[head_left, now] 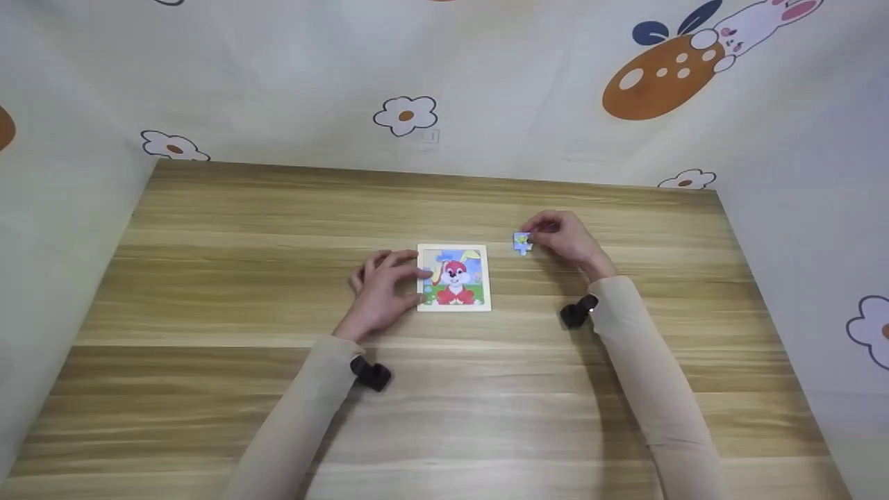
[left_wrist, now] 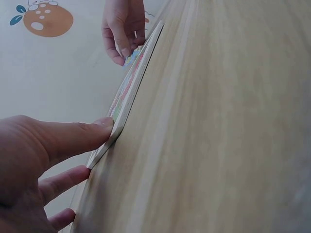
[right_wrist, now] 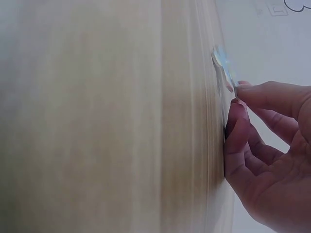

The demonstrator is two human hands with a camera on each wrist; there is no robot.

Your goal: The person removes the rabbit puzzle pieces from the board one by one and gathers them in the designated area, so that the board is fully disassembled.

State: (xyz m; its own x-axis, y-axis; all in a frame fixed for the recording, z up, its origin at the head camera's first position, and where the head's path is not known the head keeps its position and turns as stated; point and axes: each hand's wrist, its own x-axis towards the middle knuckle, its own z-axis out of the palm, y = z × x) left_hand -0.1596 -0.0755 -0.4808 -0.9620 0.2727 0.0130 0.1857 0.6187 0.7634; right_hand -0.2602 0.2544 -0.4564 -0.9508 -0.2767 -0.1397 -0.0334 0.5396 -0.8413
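A small jigsaw puzzle (head_left: 455,278) in a pale wooden frame lies on the table, its picture a red and white rabbit with yellow ears. The upper left corner of the picture shows a pale bare patch. At the frame's left edge is my left hand (head_left: 382,288), fingers spread; its thumb (left_wrist: 92,136) rests on the rim and a finger touches the side. To the right and a little farther back, my right hand (head_left: 569,239) pinches a blue puzzle piece (head_left: 522,242) with some yellow on it between thumb and fingertips. From the right wrist, the piece (right_wrist: 223,65) appears edge-on, close to the tabletop.
The wood-grain table (head_left: 243,389) meets pale walls at the back and both sides. The back wall (head_left: 292,83) carries printed flowers and a rabbit with an orange shape. Black wrist cameras sit on both beige sleeves (head_left: 646,375).
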